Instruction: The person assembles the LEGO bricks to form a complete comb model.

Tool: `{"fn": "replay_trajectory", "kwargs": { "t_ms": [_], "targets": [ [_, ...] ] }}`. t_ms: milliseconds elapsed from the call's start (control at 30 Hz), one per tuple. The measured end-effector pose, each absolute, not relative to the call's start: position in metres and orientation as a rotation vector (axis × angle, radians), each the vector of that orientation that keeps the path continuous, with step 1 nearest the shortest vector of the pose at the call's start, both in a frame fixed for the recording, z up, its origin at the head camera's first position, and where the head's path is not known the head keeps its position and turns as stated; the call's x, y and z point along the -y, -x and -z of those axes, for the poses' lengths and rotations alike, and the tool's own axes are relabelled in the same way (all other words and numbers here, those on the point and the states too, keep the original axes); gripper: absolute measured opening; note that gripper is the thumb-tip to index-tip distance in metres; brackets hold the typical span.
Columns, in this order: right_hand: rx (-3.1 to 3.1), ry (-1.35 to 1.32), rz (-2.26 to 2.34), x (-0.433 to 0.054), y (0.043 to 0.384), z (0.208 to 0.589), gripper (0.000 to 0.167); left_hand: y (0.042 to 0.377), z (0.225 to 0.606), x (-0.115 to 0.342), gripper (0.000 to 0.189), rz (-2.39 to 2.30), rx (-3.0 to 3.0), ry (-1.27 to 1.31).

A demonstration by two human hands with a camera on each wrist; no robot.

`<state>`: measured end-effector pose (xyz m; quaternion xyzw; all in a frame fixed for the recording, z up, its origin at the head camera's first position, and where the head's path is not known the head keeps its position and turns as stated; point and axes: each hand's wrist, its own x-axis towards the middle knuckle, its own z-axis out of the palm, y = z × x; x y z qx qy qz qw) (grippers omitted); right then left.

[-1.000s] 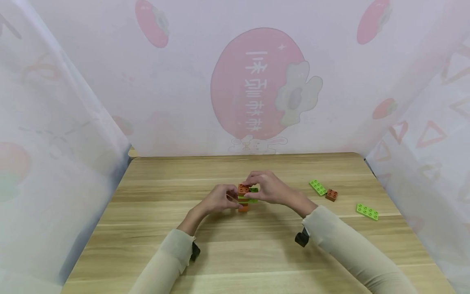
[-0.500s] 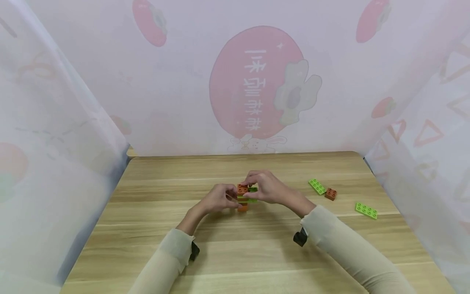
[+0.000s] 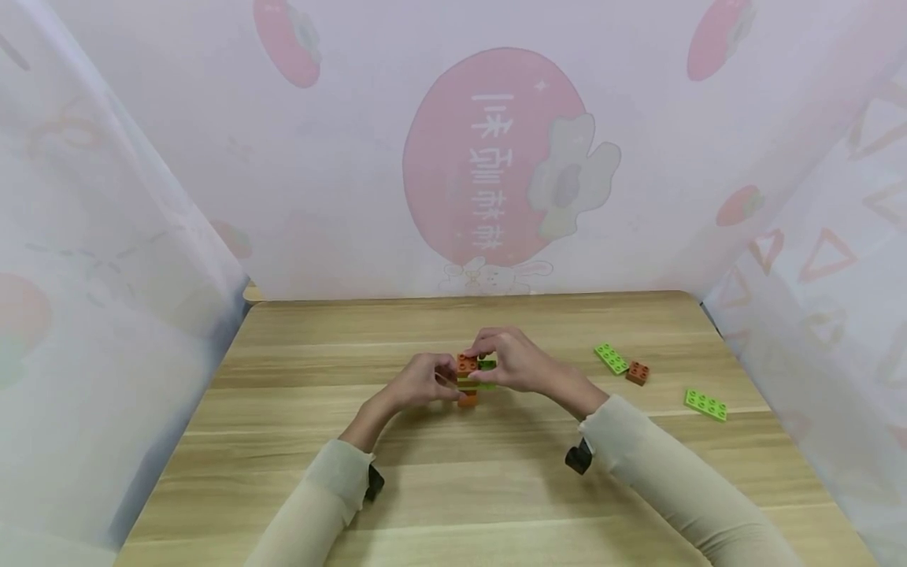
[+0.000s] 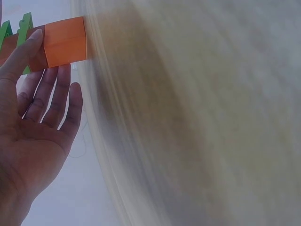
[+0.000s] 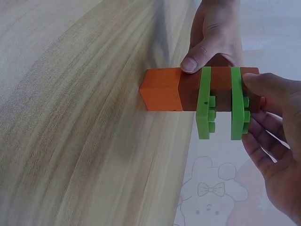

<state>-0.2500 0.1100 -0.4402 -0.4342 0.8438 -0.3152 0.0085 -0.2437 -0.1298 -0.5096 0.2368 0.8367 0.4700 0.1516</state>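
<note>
An upright stack of toy building bricks stands on the table between my hands. Its base is an orange brick point(image 5: 162, 90), with a brown brick point(image 5: 189, 94) over it. Two green plates point(image 5: 203, 110) alternate with brown bricks above and jut out to the right side. A studded brown brick point(image 3: 467, 363) tops the stack. My left hand point(image 3: 423, 382) pinches the lower brown part between thumb and fingers, its thumb right above the orange brick in the left wrist view. My right hand point(image 3: 523, 364) grips the top brown brick, with the thumb on its near side.
Right of the stack, a loose green plate point(image 3: 611, 358) lies next to a brown brick point(image 3: 638, 373). Another green plate point(image 3: 705, 405) lies farther right on the wooden table point(image 3: 453, 488). A printed pale curtain point(image 3: 340, 197) surrounds the back and sides.
The head view has shifted slightly, moving the whole scene a little up and left. Both hands keep the same hold on the stack.
</note>
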Motion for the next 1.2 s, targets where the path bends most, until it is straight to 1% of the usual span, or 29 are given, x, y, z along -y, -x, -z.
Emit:
{"fn": "replay_trajectory", "kwargs": {
  "t_ms": [367,633,900,1200],
  "targets": [
    [-2.633,1.376,1.071,-0.112,0.249,0.443,0.03,0.245,0.509,0.13,0.025,-1.346,-2.409,-0.681],
    [-2.661,1.39,1.015,-0.111,0.248,0.443,0.032,0.243,0.508,0.13,0.024,-1.348,-2.388,-0.667],
    [-2.655,1.457,1.002,-0.113,0.248,0.443,0.033,0.242,0.508,0.131,0.023,-1.346,-2.396,-0.656],
    [-2.668,1.554,1.067,-0.126,0.253,0.442,0.037,0.242,0.508,0.13,0.024,-1.351,-2.389,-0.678]
  ]
}}
